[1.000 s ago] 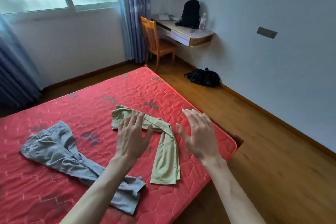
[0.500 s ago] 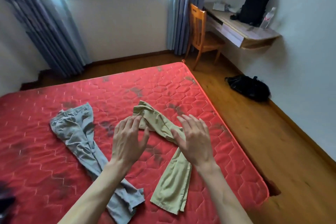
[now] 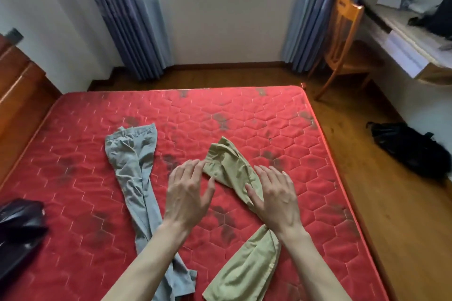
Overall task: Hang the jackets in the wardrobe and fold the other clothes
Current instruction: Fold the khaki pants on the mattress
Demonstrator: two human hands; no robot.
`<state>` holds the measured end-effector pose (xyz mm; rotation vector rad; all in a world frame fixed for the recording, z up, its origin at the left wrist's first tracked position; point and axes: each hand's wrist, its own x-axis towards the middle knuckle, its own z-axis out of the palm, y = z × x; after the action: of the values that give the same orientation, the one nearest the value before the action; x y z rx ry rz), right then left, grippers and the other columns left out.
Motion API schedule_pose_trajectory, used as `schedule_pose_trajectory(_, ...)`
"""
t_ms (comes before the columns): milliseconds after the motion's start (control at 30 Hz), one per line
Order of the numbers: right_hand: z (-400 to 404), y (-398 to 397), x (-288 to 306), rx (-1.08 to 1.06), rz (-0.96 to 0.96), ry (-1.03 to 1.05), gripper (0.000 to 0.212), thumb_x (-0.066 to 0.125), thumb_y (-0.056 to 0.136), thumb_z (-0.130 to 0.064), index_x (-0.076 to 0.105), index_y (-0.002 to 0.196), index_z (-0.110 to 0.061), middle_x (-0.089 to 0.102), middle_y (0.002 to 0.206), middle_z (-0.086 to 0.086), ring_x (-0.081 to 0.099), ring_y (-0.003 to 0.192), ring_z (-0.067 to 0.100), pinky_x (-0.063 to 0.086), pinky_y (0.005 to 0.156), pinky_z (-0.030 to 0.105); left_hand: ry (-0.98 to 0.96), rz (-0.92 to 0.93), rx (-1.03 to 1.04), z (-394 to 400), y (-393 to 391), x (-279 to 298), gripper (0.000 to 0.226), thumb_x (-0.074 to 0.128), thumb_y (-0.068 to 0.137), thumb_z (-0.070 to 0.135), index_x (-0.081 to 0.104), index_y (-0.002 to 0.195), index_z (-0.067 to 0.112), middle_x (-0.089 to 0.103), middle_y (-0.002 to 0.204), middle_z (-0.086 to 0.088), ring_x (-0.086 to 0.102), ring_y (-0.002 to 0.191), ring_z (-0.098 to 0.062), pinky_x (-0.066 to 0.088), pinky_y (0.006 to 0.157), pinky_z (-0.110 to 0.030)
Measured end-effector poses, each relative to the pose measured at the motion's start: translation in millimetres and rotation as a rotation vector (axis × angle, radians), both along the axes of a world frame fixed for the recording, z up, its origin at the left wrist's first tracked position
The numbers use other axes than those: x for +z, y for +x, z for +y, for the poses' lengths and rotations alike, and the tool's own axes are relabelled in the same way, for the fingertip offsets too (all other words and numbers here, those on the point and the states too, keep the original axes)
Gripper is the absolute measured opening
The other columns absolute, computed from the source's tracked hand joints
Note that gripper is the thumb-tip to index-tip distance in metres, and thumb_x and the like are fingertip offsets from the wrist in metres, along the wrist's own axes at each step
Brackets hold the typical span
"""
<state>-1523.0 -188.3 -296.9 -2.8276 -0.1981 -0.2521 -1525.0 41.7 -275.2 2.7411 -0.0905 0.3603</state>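
Far left, a dark shiny black bag (image 3: 19,227) sits at the edge of the red quilted mattress (image 3: 244,115), next to a wooden headboard (image 3: 17,85). Moving right, grey trousers (image 3: 132,168) lie stretched out lengthwise on the mattress, waist toward the window, hems toward the person, unfolded. Then the left hand (image 3: 187,194), palm down with fingers spread and relaxed, holding nothing; its fingertips come right up to the waist end of the khaki trousers (image 3: 230,166), can't tell if they actually touch. Those khaki ones lie bent at an angle across the mattress, lower legs trailing toward the near edge. The right hand (image 3: 275,194) is over the middle of them, fingers straight and fanned, not gripping anything. Further right there's a wooden chair (image 3: 342,39), a desk (image 3: 406,49) on the wall, and a second black bag (image 3: 408,149) on the floor.
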Motion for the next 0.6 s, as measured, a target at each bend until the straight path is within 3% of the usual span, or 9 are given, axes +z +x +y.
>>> schedule_pose_trajectory(133, 10, 43, -45, 0.031, -0.004, -0.004, 0.054, 0.046, 0.100, -0.053, 0.060, 0.140, -0.019, 0.066, 0.138, 0.000, 0.057, 0.134, 0.021, 0.039, 0.116, 0.048, -0.017, -0.008, 0.008, 14, 42, -55, 0.050, 0.052, 0.099, 0.044, 0.063, 0.134, 0.010, 0.065, 0.134, -0.008, 0.057, 0.129, -0.025, 0.044, 0.112, -0.045)
schedule_pose_trajectory(400, 25, 129, -199, 0.000, -0.001, 0.012, 0.054, 0.048, 0.098, -0.047, 0.058, 0.142, -0.016, 0.064, 0.139, 0.001, 0.058, 0.133, 0.024, 0.047, 0.109, 0.050, -0.014, 0.043, -0.005, 36, 114, -238, 0.053, 0.050, 0.098, 0.045, 0.063, 0.137, 0.013, 0.064, 0.138, -0.004, 0.056, 0.133, -0.022, 0.044, 0.114, -0.045)
schedule_pose_trajectory(600, 41, 178, -294, 0.008, 0.071, 0.037, 0.056, 0.042, 0.098, -0.045, 0.054, 0.145, -0.017, 0.063, 0.139, 0.000, 0.059, 0.131, 0.023, 0.051, 0.104, 0.047, 0.029, 0.075, -0.009, 35, 170, -343, 0.053, 0.048, 0.095, 0.045, 0.068, 0.128, 0.009, 0.070, 0.125, -0.007, 0.065, 0.121, -0.026, 0.052, 0.105, -0.044)
